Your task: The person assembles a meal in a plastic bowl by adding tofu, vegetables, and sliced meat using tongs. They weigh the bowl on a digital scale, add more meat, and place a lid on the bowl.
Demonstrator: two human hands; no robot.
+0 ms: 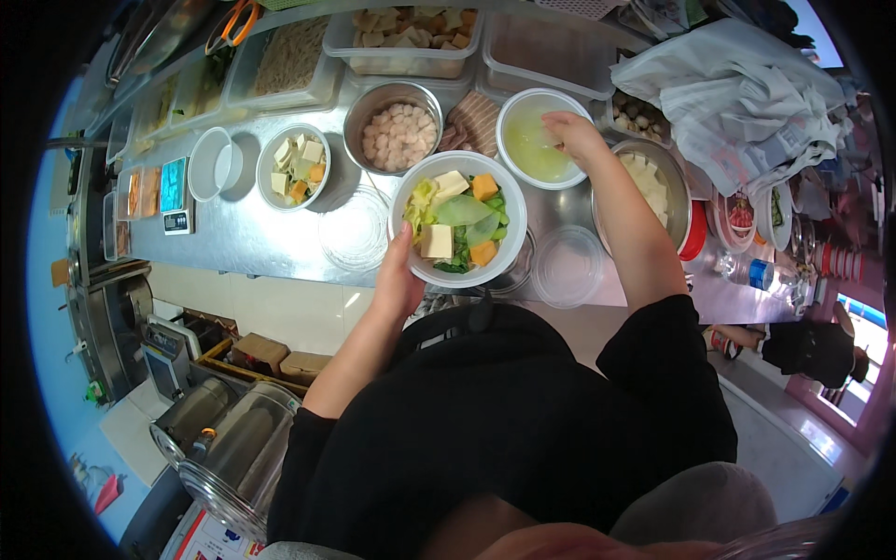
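My left hand grips the near left rim of a white plastic bowl and tilts it a little toward me. Inside lie leafy greens, pale tofu blocks, orange cubes and thin translucent green slices. Behind it to the right, my right hand reaches into a white round tub of cloudy yellow-green liquid. The fingertips are at or under the liquid, so whether they pinch anything is hidden. A steel bowl of pale pink chunks stands behind the held bowl.
Left on the steel counter are a smaller filled bowl, an empty bowl and a digital scale. Clear lids lie near the front edge. Food bins line the back. Plastic bags and a steel pot crowd the right.
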